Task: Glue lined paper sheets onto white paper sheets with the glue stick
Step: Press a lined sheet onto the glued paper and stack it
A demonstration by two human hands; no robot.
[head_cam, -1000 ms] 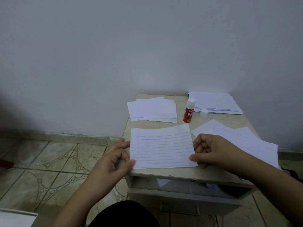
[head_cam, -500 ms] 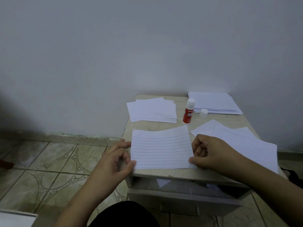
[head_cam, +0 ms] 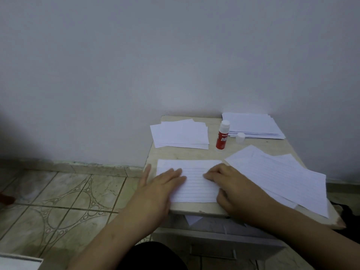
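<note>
Lower centre: left hand point(head_cam: 163, 184) and right hand point(head_cam: 228, 182), a second ago pinching the lined sheet point(head_cam: 194, 184) by its edges, now lie flat on it | sheet down on surface point(head_cam: 194, 154), likely being smoothed | glue stick point(head_cam: 222, 137) upright behind, uncapped.

lined sheet point(head_cam: 194, 184) at table point(head_cam: 272, 151) front, glue stick point(head_cam: 222, 137) behind

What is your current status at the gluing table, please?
Left hand and right hand flat, pressing lined sheet. Glue stick upright, uncapped, cap beside it. Nothing obstructing.
</note>
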